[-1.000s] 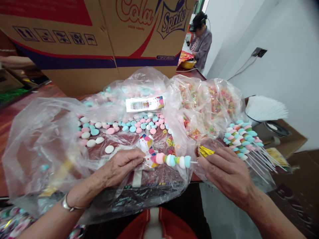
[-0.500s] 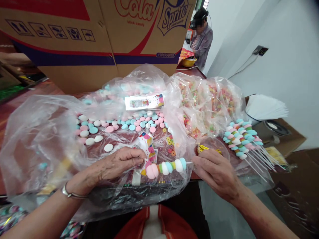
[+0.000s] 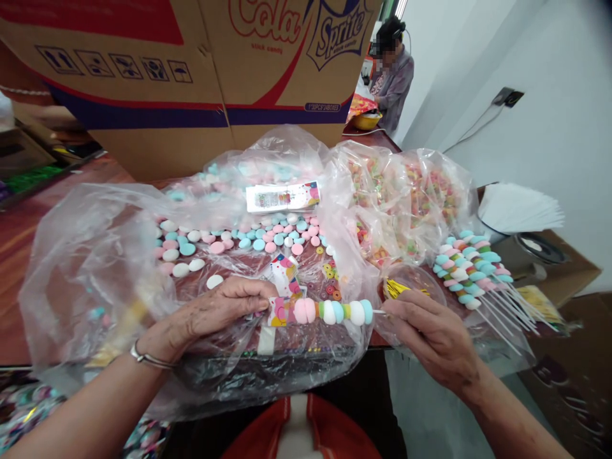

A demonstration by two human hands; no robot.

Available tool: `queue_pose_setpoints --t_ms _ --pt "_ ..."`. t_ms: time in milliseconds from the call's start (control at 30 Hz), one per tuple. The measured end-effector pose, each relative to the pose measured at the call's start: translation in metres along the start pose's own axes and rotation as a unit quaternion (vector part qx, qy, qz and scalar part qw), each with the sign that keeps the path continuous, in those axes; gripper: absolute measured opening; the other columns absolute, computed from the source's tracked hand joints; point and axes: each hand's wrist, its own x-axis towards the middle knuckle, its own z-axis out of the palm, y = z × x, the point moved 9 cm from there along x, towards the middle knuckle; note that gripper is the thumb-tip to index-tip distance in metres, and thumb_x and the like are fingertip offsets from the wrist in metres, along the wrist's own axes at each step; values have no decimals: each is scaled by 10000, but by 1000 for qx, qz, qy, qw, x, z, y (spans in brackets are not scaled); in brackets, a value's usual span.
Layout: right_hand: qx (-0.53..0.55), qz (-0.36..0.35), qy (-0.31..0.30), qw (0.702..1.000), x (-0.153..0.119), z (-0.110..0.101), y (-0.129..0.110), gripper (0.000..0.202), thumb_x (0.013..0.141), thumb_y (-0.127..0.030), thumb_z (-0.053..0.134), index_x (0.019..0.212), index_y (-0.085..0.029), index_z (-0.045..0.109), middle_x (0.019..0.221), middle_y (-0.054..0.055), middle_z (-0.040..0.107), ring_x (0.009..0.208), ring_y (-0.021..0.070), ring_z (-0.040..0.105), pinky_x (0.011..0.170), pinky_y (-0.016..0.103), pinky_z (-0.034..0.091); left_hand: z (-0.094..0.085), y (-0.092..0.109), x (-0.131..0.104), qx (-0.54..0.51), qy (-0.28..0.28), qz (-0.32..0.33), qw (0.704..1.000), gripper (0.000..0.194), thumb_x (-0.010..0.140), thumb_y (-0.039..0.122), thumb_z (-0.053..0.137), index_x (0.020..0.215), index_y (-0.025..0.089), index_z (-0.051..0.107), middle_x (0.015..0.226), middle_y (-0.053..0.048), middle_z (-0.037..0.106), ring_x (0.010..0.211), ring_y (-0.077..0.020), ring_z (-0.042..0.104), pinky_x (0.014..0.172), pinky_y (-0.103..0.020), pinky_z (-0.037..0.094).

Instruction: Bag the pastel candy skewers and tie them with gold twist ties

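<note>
My right hand (image 3: 430,331) is closed on the white stick of a candy skewer (image 3: 335,312). Pink, white and blue marshmallow discs alternate on it with small coloured gummy rings. At the skewer's left end, the fingers of my left hand (image 3: 234,303) pinch a colourful printed wrapper (image 3: 281,311). The skewer's tip is hidden at the wrapper; how far inside it lies I cannot tell. More printed wrappers (image 3: 284,271) lie just behind, beside loose gummy rings (image 3: 331,274). Loose marshmallow discs (image 3: 258,244) are spread on clear plastic beyond my left hand.
Finished-looking skewers (image 3: 471,271) lie stacked at right, near a tub of yellow twist ties (image 3: 399,289). Behind stand a bag of gummy rings (image 3: 406,191), a bundle of printed labels (image 3: 282,197) and a large carton (image 3: 157,137). Another person (image 3: 396,76) works at the back.
The skewer has come level from a slight tilt. Its left tip, visible before, is now covered at the printed wrapper, which lies flatter. The whole view has shifted slightly.
</note>
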Motion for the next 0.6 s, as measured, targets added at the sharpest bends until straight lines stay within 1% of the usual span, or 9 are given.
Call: queue_pose_setpoints --t_ms 133,267,367,500,600 --pt "-4 2 3 1000 -1 -2 1 162 927 -143 516 939 -193 670 777 30 622 701 141 595 645 257 492 1 -1 0 4 -1 -12 1000 265 890 352 572 798 134 692 813 -45 665 790 -180 588 746 -272 461" --pt "-6 -1 11 1000 -1 -4 0 159 915 -119 530 966 -189 664 812 42 637 744 151 608 675 267 502 2 -2 0 -8 14 -21 1000 230 881 334 583 797 141 675 798 -26 637 776 -167 562 739 -260 445" --pt "-7 -12 21 1000 -2 -3 -2 163 909 -105 534 982 -189 654 815 42 642 749 150 612 683 270 506 3 -5 1 -14 6 -20 1000 248 889 348 573 803 135 665 799 -28 622 774 -165 545 739 -258 432" --pt "-39 -49 31 998 -1 -2 -11 188 909 -91 521 994 -198 651 793 39 649 721 155 617 680 296 497 5 -2 3 -21 1 -14 1000 247 886 342 571 774 133 640 747 -11 562 719 -144 487 675 -236 398" --pt "-100 -87 31 991 -2 -4 -19 211 897 -81 534 1018 -207 651 767 27 656 702 161 614 688 325 473 6 -1 3 -31 15 -34 999 246 890 335 565 742 143 604 713 3 518 674 -132 448 607 -221 366"
